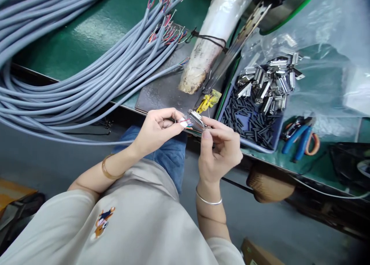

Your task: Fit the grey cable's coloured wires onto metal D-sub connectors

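My left hand (160, 128) pinches the stripped end of a grey cable near the bench's front edge. Thin coloured wires (189, 124) fan out past its thumb and forefinger. Close by on the right, my right hand (218, 145) grips a metal multi-pin connector (197, 118) between thumb and fingers, its row of pins turned toward the wires. The wire tips lie very near the pins; whether they touch I cannot tell. Just behind the connector is a yellow clip-like piece (208, 101), beside the tip of a soldering iron (204, 91).
A bundle of grey cables (115, 76) with bared ends covers the left side. A blue tray (274, 140) holds metal connectors (268, 80) and short black tubes (245, 118). Blue-handled pliers (302, 141) lie right of it. A wrapped white roll (212, 37) stands behind my hands.
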Action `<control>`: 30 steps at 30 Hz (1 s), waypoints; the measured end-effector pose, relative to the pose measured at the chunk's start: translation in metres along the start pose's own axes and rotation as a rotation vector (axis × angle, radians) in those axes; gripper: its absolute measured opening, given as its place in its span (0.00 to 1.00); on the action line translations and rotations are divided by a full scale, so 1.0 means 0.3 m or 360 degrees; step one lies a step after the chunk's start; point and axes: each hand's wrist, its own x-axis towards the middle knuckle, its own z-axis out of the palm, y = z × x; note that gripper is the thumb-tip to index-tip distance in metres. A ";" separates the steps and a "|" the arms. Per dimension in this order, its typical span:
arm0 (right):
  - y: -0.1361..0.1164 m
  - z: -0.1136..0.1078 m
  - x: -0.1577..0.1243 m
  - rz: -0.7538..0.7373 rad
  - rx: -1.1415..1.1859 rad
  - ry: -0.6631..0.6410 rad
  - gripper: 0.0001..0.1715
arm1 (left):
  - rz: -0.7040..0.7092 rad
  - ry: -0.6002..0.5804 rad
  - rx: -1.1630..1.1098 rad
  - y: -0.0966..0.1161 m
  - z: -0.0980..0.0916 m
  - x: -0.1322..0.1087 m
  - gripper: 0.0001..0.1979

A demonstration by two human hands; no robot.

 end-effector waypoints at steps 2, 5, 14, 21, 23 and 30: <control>0.000 0.007 0.009 0.0082 0.0089 -0.0015 0.05 | 0.0023 0.0034 0.0026 -0.003 -0.001 0.011 0.08; 0.000 0.012 0.027 0.0035 0.0132 -0.0031 0.06 | 0.0073 0.0069 0.0073 -0.006 -0.002 0.025 0.07; -0.005 0.017 0.077 -0.0168 -0.0024 -0.0041 0.08 | 0.0156 0.0126 0.0162 0.002 0.007 0.044 0.07; 0.007 0.017 0.096 -0.0262 -0.0092 -0.0033 0.09 | 0.0154 0.0134 0.0205 0.005 0.009 0.054 0.07; 0.007 0.016 0.100 -0.0273 -0.0101 -0.0027 0.10 | 0.0165 0.0130 0.0213 0.006 0.009 0.054 0.07; -0.006 0.007 0.109 -0.0333 -0.0187 -0.0005 0.11 | 0.0221 0.0084 0.0246 0.023 0.013 0.056 0.07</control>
